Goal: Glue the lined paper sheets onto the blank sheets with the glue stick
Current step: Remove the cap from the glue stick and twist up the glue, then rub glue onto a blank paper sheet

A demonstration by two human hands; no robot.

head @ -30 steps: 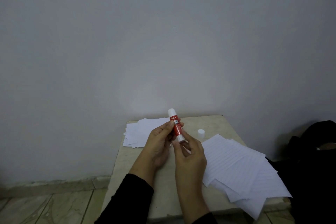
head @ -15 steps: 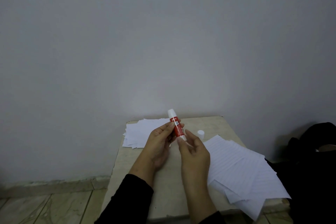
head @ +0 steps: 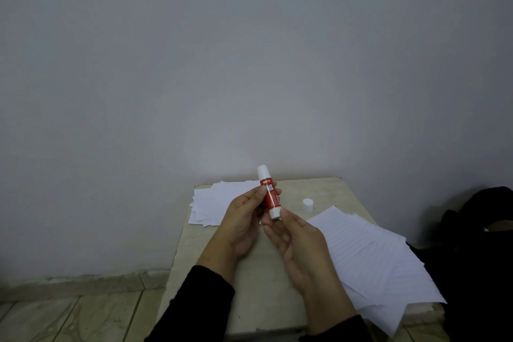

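Right hand (head: 298, 241) shifted lower pinching cylindrical glue stick (head: 269, 193) base, left hand (head: 244, 216) gripping barrel

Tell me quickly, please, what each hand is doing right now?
Left hand: grips the red glue stick around its body.
Right hand: fingertips pinch the stick's white base.

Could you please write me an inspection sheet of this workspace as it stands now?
Surface: small beige table against the wall.
Job's things: glue stick uncapped, held near upright above the table; white cap standing on the table; blank sheets piled far left; lined sheets fanned at right, overhanging the edge.
Clutter: nothing seen.
Hands: left hand grips the stick's red body; right hand pinches its white base.
Cables: nothing seen.
Surroundings: grey wall, tiled floor, dark bundle at right.
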